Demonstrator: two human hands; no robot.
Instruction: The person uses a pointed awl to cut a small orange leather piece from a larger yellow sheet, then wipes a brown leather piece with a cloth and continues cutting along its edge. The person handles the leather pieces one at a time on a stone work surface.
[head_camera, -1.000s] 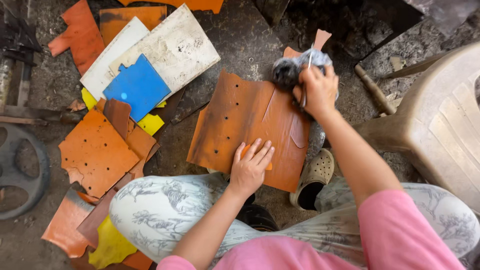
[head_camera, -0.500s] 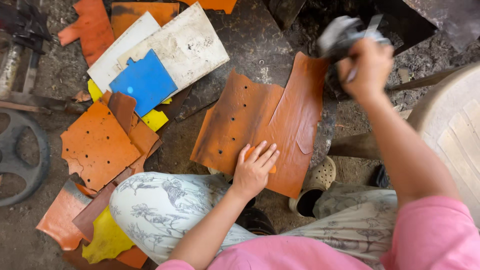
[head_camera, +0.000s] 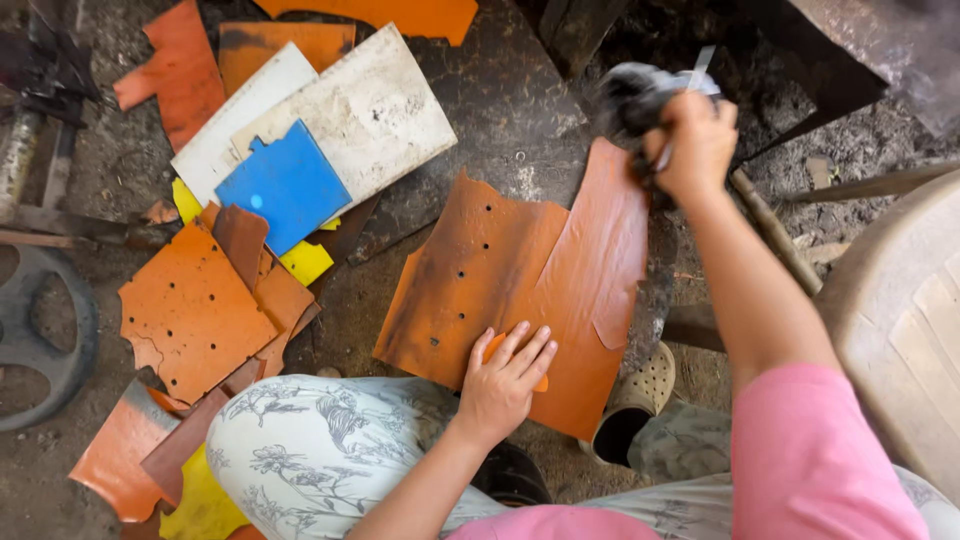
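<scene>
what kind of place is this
Probably a small leather or scrap workshop on a dirt floor: orange hole-punched sheets, a metal wheel, and a left hand pinning the big orange sheet.

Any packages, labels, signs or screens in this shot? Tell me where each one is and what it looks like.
None in view: only loose flat sheets lie on the ground.
The right hand holds a dark wad above the orange sheet.
The left hand presses that sheet flat.
</scene>
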